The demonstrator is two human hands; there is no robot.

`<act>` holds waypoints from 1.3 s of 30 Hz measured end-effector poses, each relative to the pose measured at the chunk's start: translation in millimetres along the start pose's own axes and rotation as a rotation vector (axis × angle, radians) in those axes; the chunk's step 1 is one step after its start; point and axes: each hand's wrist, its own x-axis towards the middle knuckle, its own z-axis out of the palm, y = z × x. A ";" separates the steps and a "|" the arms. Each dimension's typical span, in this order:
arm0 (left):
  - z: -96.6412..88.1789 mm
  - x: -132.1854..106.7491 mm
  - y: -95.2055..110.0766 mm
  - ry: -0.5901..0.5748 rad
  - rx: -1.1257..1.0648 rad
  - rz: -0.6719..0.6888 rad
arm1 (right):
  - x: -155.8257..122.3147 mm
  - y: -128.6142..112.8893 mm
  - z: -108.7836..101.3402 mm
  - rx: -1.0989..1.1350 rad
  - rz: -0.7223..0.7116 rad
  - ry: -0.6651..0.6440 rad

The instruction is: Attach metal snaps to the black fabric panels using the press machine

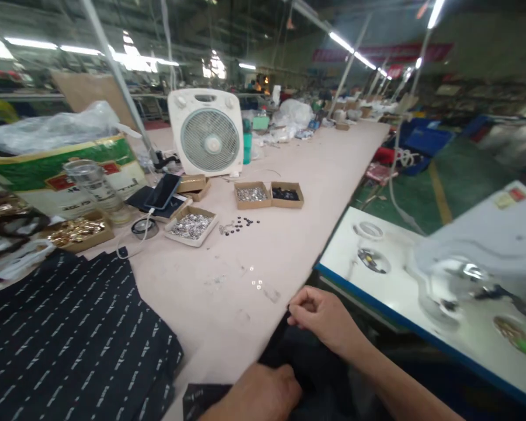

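My left hand (267, 390) is curled low at the front edge of the table, its fingers closed on dark cloth (319, 368) that hangs over my lap. Part of that cloth, with white lettering, lies on the tabletop beside the wrist. My right hand (322, 318) is raised just above the table edge in a pinch. A tiny dark thing shows at its fingertips, too small to name. Several small shiny discs (256, 283) lie on the table a little beyond it. Black snap pieces (243, 223) are scattered farther back.
Cardboard trays hold silver pieces (191, 225), more silver pieces (251, 194) and black pieces (286, 193). A white box fan (208, 131) stands behind. Printed black fabric (79, 345) covers the left front. A phone (164, 192) leans nearby. At right is a white sewing-machine table (355, 234).
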 end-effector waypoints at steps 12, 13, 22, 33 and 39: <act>29.7 -18.3 56.4 0.125 0.644 0.230 | -158.3 62.6 9.4 0.216 0.029 0.140; 32.4 -19.7 58.6 0.160 0.646 0.252 | -164.2 62.3 8.1 0.209 0.008 0.144; 41.3 -28.3 74.0 0.479 0.656 0.444 | -193.8 69.6 2.6 0.173 -0.141 0.187; 46.1 -24.6 80.5 0.496 0.625 0.464 | -203.4 74.3 0.2 -0.015 -0.260 0.175; 49.5 -24.8 77.1 0.492 0.585 0.448 | -204.6 78.0 5.5 -0.178 -0.394 0.210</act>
